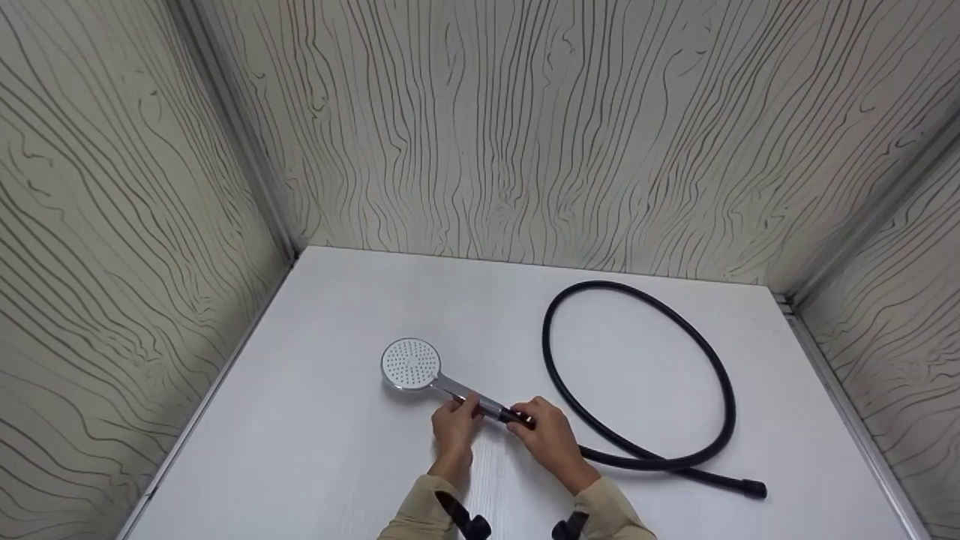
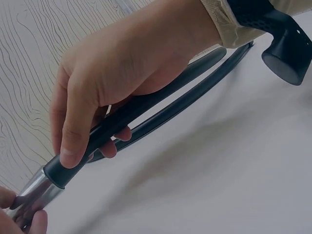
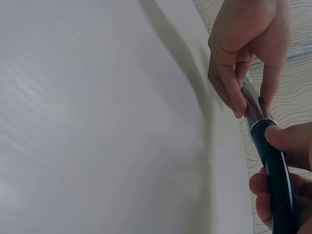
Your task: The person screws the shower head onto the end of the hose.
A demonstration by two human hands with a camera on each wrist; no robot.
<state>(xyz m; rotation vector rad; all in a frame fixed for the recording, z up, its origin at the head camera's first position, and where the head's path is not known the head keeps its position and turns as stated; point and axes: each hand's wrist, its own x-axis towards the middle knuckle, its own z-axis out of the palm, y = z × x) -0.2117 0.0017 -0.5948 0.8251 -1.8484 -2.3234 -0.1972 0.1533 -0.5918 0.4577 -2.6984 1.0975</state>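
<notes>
A chrome handheld shower head (image 1: pixel 410 364) with a round white spray face lies at the middle of the table, its face upward. My left hand (image 1: pixel 455 431) pinches its silver handle (image 2: pixel 41 187) between thumb and fingers. Right beside it, my right hand (image 1: pixel 551 440) grips the end of a black shower hose (image 1: pixel 660 464). In the left wrist view this hose end meets the bottom of the handle in line with it. The right wrist view also has the hose end (image 3: pixel 276 175) against the handle's rim; how deep they join is hidden.
The hose makes a large loop on the right of the white table (image 1: pixel 330 315), and its free black end fitting (image 1: pixel 754 489) points toward the front right. Wood-grain panels (image 1: pixel 480 135) stand behind and at both sides. Dark wrist mounts (image 1: pixel 474 527) sit on both sleeves.
</notes>
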